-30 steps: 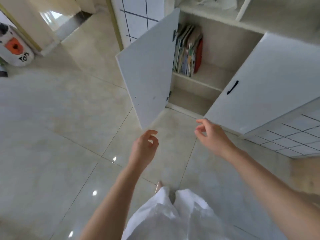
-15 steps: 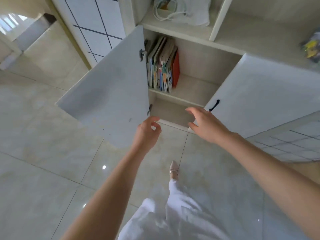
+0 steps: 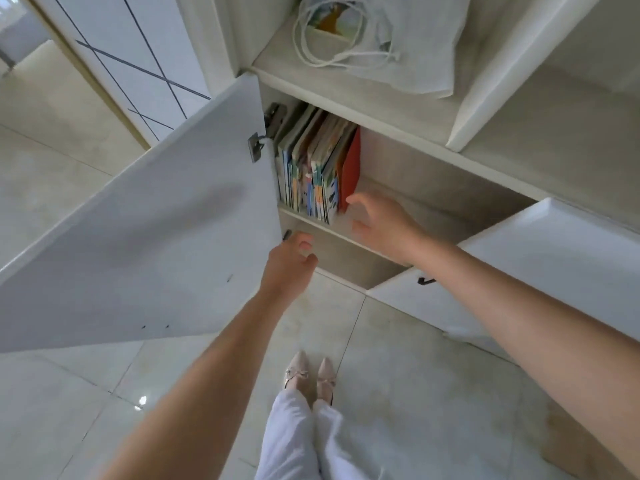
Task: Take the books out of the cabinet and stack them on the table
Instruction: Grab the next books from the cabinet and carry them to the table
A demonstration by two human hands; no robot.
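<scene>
- Head view: the cabinet [image 3: 398, 161] stood with its left door [image 3: 156, 237] swung wide toward nine o'clock, its hinge [image 3: 258, 147] showing at the top inner edge.
- The books [image 3: 313, 168] stood upright in a tight row on the middle shelf [image 3: 388, 202], pressed against the left wall of the compartment; a red book [image 3: 350, 168] closed the row on its three o'clock side.
- Colourful spines and covers showed, but no title or writing on them could be read.
- The right hand [image 3: 381, 223] reached into the compartment, fingers spread and empty, its fingertips just beside the red book's lower edge.
- The left hand [image 3: 289, 265] hung at the lower edge of the open door, loosely curled and holding nothing.
- On the open shelf above, toward twelve o'clock, lay a white drawstring bag [image 3: 398, 43].
- The right door [image 3: 554, 271] sat at four o'clock with a black handle [image 3: 426, 280].
- Pale shoes [image 3: 311, 374] and white trousers [image 3: 301, 438] showed at six o'clock on the tiled floor [image 3: 415, 375].
</scene>
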